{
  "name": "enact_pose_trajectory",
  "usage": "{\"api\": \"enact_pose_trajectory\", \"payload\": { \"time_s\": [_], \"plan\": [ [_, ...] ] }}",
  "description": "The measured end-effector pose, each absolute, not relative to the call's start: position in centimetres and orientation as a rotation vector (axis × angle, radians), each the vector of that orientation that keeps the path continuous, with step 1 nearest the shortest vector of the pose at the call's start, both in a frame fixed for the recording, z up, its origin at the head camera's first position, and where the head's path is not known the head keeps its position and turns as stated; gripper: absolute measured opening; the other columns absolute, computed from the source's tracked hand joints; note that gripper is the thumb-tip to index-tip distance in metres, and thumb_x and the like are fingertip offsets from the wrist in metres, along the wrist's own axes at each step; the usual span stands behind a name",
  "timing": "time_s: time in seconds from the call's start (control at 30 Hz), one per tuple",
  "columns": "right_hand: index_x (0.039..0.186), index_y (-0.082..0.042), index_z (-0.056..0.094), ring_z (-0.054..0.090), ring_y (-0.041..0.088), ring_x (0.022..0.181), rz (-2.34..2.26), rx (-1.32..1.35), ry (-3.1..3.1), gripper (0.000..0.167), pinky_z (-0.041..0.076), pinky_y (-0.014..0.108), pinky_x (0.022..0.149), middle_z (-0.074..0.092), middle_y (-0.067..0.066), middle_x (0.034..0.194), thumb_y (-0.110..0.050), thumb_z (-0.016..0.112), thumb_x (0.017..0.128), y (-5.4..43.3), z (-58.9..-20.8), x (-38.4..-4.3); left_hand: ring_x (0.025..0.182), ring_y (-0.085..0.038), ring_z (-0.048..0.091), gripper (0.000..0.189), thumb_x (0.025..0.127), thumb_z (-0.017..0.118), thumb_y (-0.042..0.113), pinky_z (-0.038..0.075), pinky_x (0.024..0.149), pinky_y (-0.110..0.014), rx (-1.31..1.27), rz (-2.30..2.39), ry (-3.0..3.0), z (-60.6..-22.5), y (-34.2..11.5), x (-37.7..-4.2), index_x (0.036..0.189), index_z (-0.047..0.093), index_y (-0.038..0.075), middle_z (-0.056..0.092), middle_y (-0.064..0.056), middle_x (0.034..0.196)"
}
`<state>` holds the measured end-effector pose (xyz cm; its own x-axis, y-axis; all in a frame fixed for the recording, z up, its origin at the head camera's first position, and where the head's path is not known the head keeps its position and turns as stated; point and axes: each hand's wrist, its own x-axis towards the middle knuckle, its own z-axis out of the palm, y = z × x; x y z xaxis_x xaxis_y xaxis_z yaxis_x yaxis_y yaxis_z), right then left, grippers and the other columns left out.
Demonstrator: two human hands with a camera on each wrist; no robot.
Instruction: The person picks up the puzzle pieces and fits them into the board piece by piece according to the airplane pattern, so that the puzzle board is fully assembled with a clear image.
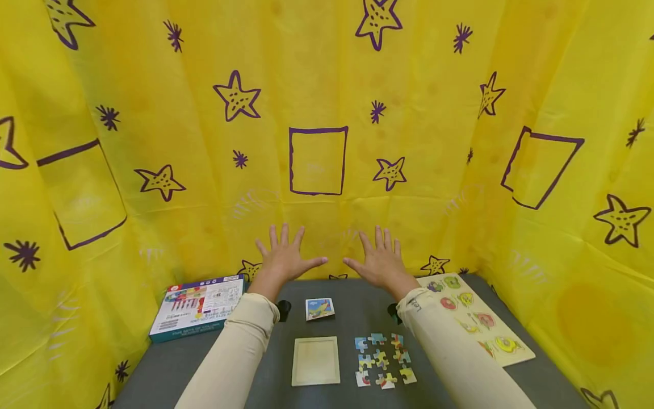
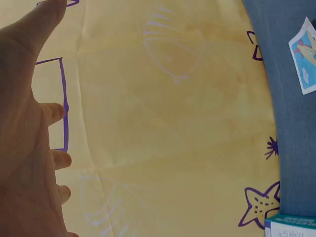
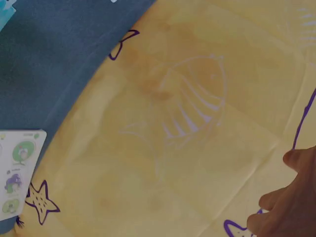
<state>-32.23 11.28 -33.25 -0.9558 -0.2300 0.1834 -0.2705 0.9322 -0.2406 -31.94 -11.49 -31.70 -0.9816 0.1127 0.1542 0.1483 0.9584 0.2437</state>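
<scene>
Both hands are raised over the far side of the grey table, fingers spread and holding nothing. The left hand [image 1: 284,258] points its thumb toward the right hand [image 1: 380,261], with a gap between the two thumbs. Below them lies a small picture card [image 1: 319,308] showing a yellow shape on blue. Nearer on the table is a pale square puzzle tray [image 1: 315,382]. To its right several loose jigsaw pieces [image 1: 380,359] lie spread in rows. In the wrist views only parts of the left hand [image 2: 24,133] and the right hand [image 3: 291,202] show.
A flat colourful box [image 1: 199,307] lies at the table's left. At the right a board with fruit and vegetable pictures [image 1: 482,318] lies partly behind the right sleeve. Yellow curtains [image 1: 327,227] with purple stars enclose the grey table [image 1: 276,358] at back and sides.
</scene>
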Motion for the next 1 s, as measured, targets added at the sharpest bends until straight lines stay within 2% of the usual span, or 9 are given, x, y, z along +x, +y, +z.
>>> {"api": "enact_pose_trajectory", "payload": {
  "time_s": [0.13, 0.27, 0.43, 0.53, 0.63, 0.73, 1.0],
  "plan": [
    [0.156, -0.017, 0.021, 0.002, 0.046, 0.147, 0.383, 0.422, -2.924, 0.082, 0.004, 0.065, 0.114, 0.007, 0.025, 0.16, -0.063, 0.046, 0.093, 10.9, -34.1, -32.6, 0.145, -0.047, -0.012, 0.097, 0.081, 0.055, 0.073, -0.006, 0.105, -0.075, -0.197, -0.357, -2.964, -32.6, -12.1, -32.0, 0.155, 0.024, 0.02, 0.005, -0.021, 0.161],
    [0.151, -0.013, 0.035, 0.023, 0.044, 0.143, 0.355, 0.521, -2.912, 0.07, 0.017, 0.064, 0.112, 0.032, 0.023, 0.153, -0.052, 0.053, 0.095, 10.5, -37.8, -32.5, 0.146, -0.046, -0.008, 0.094, 0.079, 0.062, 0.07, -0.003, 0.107, -0.074, -0.24, -0.326, -2.996, -36.2, -13.4, -31.9, 0.152, 0.033, 0.019, 0.008, -0.02, 0.161],
    [0.134, -0.008, 0.055, 0.048, 0.037, 0.128, 0.321, 0.686, -2.966, 0.049, 0.032, 0.057, 0.107, 0.059, 0.014, 0.132, -0.032, 0.066, 0.092, 10.6, -44.9, -31.3, 0.145, -0.049, 0.005, 0.09, 0.075, 0.074, 0.059, 0.004, 0.106, -0.075, -0.322, -0.409, -3.197, -43.1, -15.5, -30.3, 0.148, 0.04, 0.018, 0.023, -0.022, 0.158],
    [0.114, -0.009, 0.067, 0.059, 0.034, 0.111, 0.265, 0.788, -2.975, 0.031, 0.041, 0.055, 0.098, 0.068, 0.009, 0.112, -0.021, 0.072, 0.086, 11.1, -48.5, -30.5, 0.143, -0.05, 0.017, 0.091, 0.069, 0.083, 0.051, 0.011, 0.105, -0.075, -0.337, -0.468, -3.332, -46.7, -16.6, -29.0, 0.145, 0.045, 0.018, 0.033, -0.021, 0.152],
    [0.1, -0.011, 0.072, 0.063, 0.032, 0.096, 0.249, 0.851, -2.969, 0.019, 0.046, 0.053, 0.089, 0.07, 0.005, 0.097, -0.013, 0.075, 0.081, 11.5, -50.9, -30.1, 0.14, -0.049, 0.024, 0.091, 0.063, 0.089, 0.045, 0.019, 0.103, -0.075, -0.333, -0.495, -3.437, -49.5, -17.3, -28.2, 0.141, 0.049, 0.02, 0.038, -0.02, 0.148],
    [0.094, -0.012, 0.073, 0.063, 0.029, 0.088, 0.247, 0.869, -2.943, 0.017, 0.049, 0.051, 0.083, 0.07, 0.003, 0.091, -0.011, 0.077, 0.078, 11.8, -52.2, -30.0, 0.138, -0.047, 0.029, 0.092, 0.06, 0.092, 0.04, 0.024, 0.1, -0.075, -0.337, -0.532, -3.472, -51.2, -17.4, -27.7, 0.14, 0.05, 0.021, 0.038, -0.018, 0.147],
    [0.086, -0.013, 0.072, 0.06, 0.023, 0.078, 0.256, 0.842, -2.844, 0.013, 0.049, 0.045, 0.071, 0.067, 0.0, 0.083, -0.009, 0.079, 0.075, 12.4, -53.2, -30.5, 0.137, -0.046, 0.029, 0.092, 0.058, 0.093, 0.035, 0.029, 0.098, -0.075, -0.381, -0.577, -3.403, -51.2, -17.0, -27.7, 0.139, 0.051, 0.019, 0.036, -0.02, 0.148]
  ]
}}
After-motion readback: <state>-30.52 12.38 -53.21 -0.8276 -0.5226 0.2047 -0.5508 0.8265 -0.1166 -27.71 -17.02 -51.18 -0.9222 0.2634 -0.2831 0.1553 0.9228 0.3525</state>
